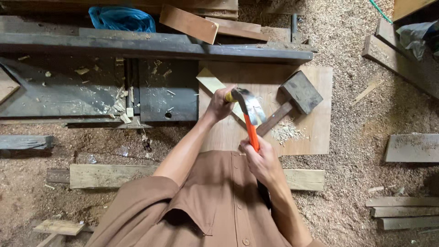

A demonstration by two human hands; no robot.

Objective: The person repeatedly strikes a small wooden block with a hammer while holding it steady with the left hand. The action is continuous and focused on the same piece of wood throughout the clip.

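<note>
— What's in hand?
— A strike, I'd judge: the right hand is clamped on the claw hammer by its orange handle, head raised over the plywood board.
— And the left hand?
— Closed around a yellow-handled tool, likely a chisel, on the pale wood strip. Next calls for a square blow.

Claw hammer, orange handle and steel head, held raised over the plywood. Yellow-handled chisel, mostly hidden in the fist, stands near a pale wood strip lying diagonally.
</note>
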